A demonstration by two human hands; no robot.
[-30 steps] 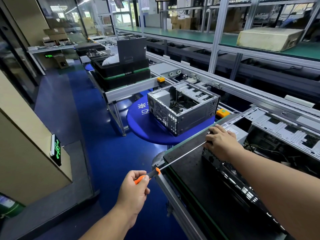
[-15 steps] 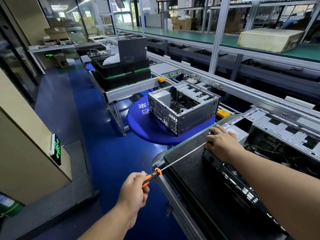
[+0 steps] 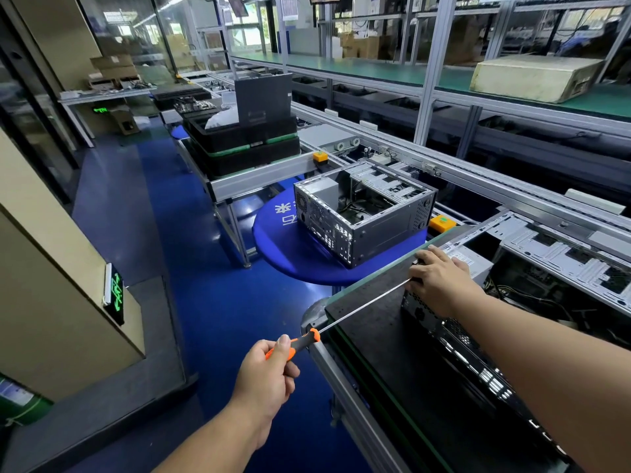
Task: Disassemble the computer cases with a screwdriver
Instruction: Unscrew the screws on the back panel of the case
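The fingers [image 3: 278, 353] of the left hand [image 3: 264, 380] curl tight round the orange-and-black handle of the long steel-shafted screwdriver [image 3: 362, 310], thumb now lying along the grip where a second ago it sat tucked lower, so the handle has rolled in the palm. That suggests a screw is being turned. The shaft runs away from those fingers, over the black mat of the workbench [image 3: 382, 339], to the right hand [image 3: 440, 285], whose fingers close round the tip and hide it against the rear corner of the black perforated-metal computer case [image 3: 454, 339]. Beyond them, a second, grey open-topped case [image 3: 379, 230] sits on a blue round table [image 3: 290, 247].
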